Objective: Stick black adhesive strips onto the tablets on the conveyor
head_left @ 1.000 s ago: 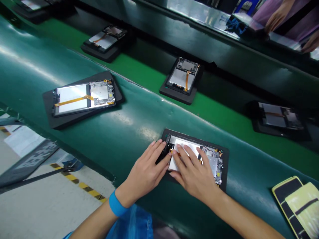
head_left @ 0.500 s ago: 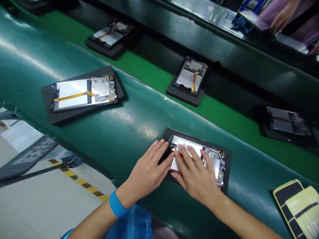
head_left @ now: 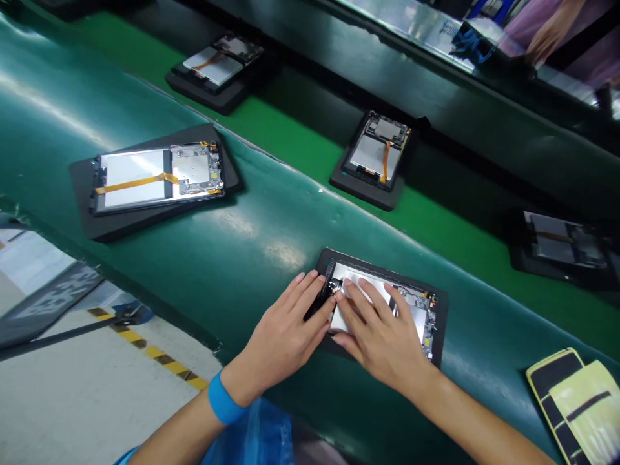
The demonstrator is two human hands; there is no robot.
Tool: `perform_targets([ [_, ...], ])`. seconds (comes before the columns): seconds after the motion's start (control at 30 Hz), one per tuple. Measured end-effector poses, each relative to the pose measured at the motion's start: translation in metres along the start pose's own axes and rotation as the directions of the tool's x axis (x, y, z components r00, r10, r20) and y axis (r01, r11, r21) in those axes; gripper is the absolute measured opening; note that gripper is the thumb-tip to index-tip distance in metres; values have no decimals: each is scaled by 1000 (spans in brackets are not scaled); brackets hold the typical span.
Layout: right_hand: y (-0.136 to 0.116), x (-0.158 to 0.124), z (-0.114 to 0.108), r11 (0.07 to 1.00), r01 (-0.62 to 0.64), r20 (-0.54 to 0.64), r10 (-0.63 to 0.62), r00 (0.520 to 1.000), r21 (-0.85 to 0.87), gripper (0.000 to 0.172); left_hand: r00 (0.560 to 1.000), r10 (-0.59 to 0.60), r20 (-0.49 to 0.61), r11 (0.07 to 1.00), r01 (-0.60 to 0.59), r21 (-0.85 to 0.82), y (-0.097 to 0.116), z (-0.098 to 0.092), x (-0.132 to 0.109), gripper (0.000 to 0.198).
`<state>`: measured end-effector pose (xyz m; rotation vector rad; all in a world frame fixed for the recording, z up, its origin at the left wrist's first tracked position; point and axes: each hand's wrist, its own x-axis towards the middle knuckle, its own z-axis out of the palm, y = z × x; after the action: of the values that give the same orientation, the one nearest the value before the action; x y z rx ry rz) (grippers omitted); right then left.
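Note:
An opened tablet (head_left: 419, 316) lies on a black foam pad (head_left: 438, 342), with its pale battery, circuit board and metal frame showing. My left hand (head_left: 285, 332) rests at the tablet's left end, its fingers stretched out along the dark edge strip. Spread fingers of my right hand (head_left: 385, 342) lie flat on the battery area, their tips close to my left fingertips. Both hands are open. Whatever is under the fingertips is hidden. A blue band (head_left: 224, 398) circles my left wrist.
A second opened tablet (head_left: 157, 177) sits askew on its pad at the left of the green bench (head_left: 271, 213). Behind, a green belt (head_left: 285, 139) carries several tablets on pads. Yellow-and-black pads (head_left: 574, 400) lie at the right. Another person's hand (head_left: 555, 35) shows at top right.
My right fingers have shifted slightly left over the battery. The tablets on the belt have moved a little to the right. My left hand has stayed nearly in place.

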<state>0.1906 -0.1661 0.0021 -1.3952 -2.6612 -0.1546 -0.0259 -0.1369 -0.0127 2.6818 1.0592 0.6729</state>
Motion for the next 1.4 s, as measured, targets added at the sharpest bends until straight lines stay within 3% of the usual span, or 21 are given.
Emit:
perform_targets([
  [0.3, 0, 1, 2, 996, -22, 43, 18, 999, 91, 52, 999, -47, 6, 995, 47, -87, -5, 0, -10, 31],
  [0.8, 2, 2, 1, 989, -47, 85, 35, 996, 141, 50, 1000, -6, 24, 994, 9, -111, -10, 2, -10, 39],
  [1.17, 7, -2, 1, 984, 17, -24, -13, 1000, 177, 51, 1000, -24, 2, 986, 24, -167, -10, 4, -11, 38],
  [1.4, 5, -3, 3, 986, 5, 18, -8, 1000, 166, 49, 998, -59, -18, 976, 54, -212, -11, 5, -14, 39],
])
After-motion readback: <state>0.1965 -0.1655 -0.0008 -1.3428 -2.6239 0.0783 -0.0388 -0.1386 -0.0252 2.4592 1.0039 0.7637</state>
